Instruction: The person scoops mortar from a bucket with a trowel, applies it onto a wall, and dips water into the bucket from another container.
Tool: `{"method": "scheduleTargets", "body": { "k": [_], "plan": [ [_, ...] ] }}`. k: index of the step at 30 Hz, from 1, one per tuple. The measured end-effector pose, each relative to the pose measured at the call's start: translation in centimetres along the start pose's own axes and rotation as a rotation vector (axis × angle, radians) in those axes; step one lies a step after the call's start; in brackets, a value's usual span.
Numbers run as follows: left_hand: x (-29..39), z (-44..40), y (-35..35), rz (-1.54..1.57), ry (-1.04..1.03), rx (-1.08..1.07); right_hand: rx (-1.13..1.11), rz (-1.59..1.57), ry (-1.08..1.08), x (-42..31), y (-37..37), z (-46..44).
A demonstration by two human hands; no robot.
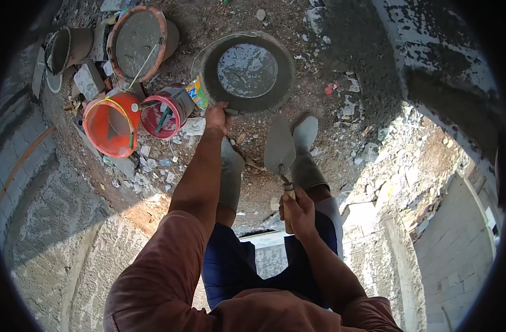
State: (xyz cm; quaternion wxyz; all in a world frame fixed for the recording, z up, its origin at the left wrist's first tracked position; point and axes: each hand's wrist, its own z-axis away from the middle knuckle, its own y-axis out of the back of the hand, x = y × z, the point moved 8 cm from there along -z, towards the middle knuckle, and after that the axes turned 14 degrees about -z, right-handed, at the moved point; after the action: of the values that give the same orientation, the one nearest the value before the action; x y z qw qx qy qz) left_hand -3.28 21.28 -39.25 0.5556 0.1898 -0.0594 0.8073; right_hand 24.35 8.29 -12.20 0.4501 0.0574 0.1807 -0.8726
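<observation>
Trowel [279, 145], head view: its wooden handle lies inside the curled fingers of the right hand [299, 214], the blade beyond them, between two rubber boots [309, 166]. The left hand [216, 118] bends its fingers at the rim of one grey mortar tub [209, 74]. Counted also: one trowel, one pink bucket [178, 99], one bright orange bucket [98, 130], one orange-rimmed bucket [171, 41].

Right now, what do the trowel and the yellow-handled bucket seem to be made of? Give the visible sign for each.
Trowel blade: probably steel, thin, flat and dull grey. Its grip: likely wood, pale tan and rounded. Yellow-handled bucket: probably plastic, its wall smooth and bright orange.
</observation>
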Motion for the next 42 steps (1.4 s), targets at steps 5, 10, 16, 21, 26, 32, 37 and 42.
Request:
{"method": "scheduleTargets", "body": {
  "k": [5, 10, 16, 21, 26, 32, 37, 42],
  "plan": [
    [5.4, 7.4, -1.5, -0.104, -0.133, 0.041, -0.011, -0.018, 0.149, -0.8, 0.6, -0.4],
    [9.5, 18.2, 1.0, -0.129, -0.195, 0.109, -0.022, 0.553, 0.504, -5.8, 0.4, 1.3],
    [12.8, 32.3, 6.2, -0.305, -0.175, 0.131, -0.066, 1.552, 0.876, -18.2, -8.7, 7.9],
    [15.3, 44.7, 8.4, -0.233, -0.231, 0.118, -0.129, 2.045, 1.148, -21.7, -17.6, 11.3],
    [17.5, 51.7, 9.3, -0.141, -0.303, 0.094, -0.548, 2.025, 0.763, -17.4, -20.7, 15.3],
    [19.3, 57.0, 9.8, -0.160, -0.366, 0.049, -0.637, 1.778, 0.535, -17.8, -21.4, 22.0],
    [21.3, 61.5, 8.9, -0.075, -0.327, 0.002, -0.546, 1.861, 0.697, -19.0, -22.8, 26.7],
    [22.9, 63.2, 9.0, -0.052, -0.401, 0.048, -0.549, 1.763, 0.894, -21.9, -23.2, 29.9]
  ]
}}
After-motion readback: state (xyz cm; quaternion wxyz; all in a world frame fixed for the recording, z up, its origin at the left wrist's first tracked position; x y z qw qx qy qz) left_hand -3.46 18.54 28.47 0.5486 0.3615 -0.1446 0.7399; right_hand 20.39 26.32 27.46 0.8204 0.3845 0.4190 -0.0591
